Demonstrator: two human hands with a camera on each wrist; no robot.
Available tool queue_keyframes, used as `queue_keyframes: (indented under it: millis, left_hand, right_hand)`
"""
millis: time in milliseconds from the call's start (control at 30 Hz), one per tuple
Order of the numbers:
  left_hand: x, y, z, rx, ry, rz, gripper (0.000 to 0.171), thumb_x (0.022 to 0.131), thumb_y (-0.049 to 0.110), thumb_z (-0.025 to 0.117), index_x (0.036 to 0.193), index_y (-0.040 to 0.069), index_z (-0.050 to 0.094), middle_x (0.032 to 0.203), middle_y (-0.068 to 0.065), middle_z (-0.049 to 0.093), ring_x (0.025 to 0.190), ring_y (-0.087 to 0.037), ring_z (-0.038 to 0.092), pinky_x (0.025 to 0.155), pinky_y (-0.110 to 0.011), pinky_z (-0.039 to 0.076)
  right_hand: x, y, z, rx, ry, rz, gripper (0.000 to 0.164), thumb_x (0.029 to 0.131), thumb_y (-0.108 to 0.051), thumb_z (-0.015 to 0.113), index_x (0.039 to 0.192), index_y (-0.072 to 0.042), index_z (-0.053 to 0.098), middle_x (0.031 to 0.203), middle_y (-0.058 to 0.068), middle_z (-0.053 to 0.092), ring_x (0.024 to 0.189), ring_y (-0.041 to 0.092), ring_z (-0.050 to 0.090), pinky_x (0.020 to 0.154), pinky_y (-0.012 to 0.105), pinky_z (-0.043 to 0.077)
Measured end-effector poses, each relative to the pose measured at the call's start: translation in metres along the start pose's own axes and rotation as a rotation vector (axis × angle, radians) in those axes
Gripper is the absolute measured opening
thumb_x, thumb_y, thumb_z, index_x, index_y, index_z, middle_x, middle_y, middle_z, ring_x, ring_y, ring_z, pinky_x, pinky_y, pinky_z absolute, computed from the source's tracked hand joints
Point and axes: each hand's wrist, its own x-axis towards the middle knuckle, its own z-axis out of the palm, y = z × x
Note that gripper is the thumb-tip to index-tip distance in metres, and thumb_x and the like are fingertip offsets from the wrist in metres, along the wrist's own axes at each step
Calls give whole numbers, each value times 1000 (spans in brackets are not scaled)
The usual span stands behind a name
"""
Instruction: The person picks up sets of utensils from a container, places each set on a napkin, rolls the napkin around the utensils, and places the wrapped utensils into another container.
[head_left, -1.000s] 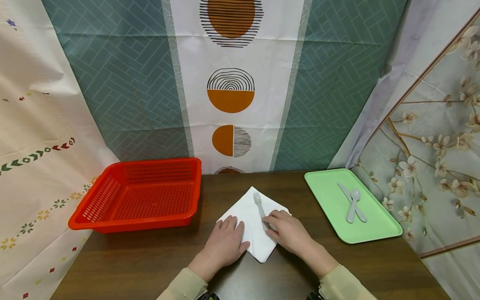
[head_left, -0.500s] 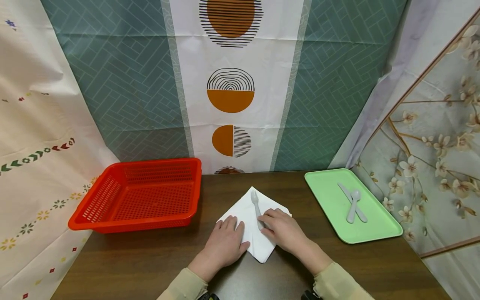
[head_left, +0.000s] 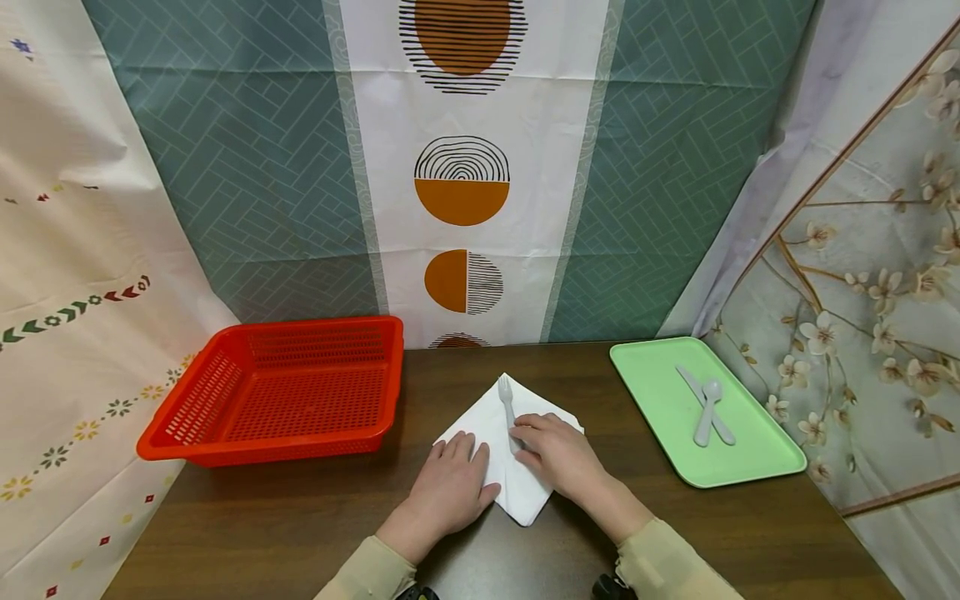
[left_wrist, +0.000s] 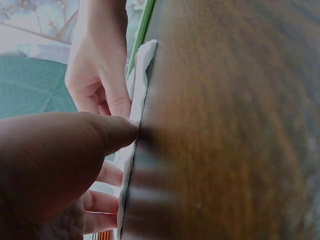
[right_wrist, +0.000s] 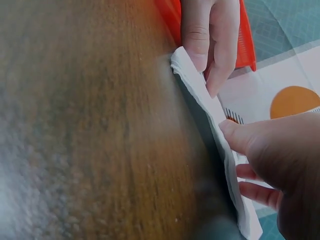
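Note:
A white folded napkin [head_left: 525,496] lies cornerwise on the brown table. On it is a pale grey fork [head_left: 506,400], tines pointing to the napkin's far corner. My right hand [head_left: 558,454] holds the fork's handle between thumb and fingers; the hand covers the handle's near end. My left hand [head_left: 452,479] rests on the napkin's left part, fingers extended and thumb towards the middle. In the left wrist view the left thumb [left_wrist: 120,132] lies along the napkin's edge. The fork is hidden in both wrist views.
A red perforated basket [head_left: 300,454] stands at the back left. At the right lies a light green tray [head_left: 652,375] bearing a grey knife [head_left: 686,379] and a grey spoon [head_left: 708,408], which crosses over the knife. Patterned cloths [head_left: 465,242] hang behind the table and at its sides.
My right hand has slid the fork left and slightly away over the napkin, bringing its tines near the far corner. The left hand and the napkin have stayed put.

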Motion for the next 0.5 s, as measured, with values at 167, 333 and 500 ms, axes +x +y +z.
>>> queue_keyframes:
  millis: [167,333,500]
  left_hand:
    - [0,0,1,-2,-12,-4,64,105,49,71,150,5,64,154,-21,59,145,-40,54,119,-61,43]
    - [1,0,1,-6,-17,-5,64,105,50,71,151,6,64,154,-21,59,145,-41,54,120,-62,43]
    - [1,-1,2,-4,-8,0,64,104,50,71,150,6,64,153,-21,59,145,-41,54,119,-62,43]
  right_hand:
    - [1,1,3,-16,22,13,35,95,-21,89,129,-14,81,131,4,76,115,26,69,95,46,60]
    - [4,1,6,-33,35,11,35,95,-24,90,127,-14,82,124,2,76,110,26,69,92,45,59]
    - [5,0,6,-41,29,18,34,94,-25,90,126,-14,81,122,1,76,109,26,69,91,45,59]
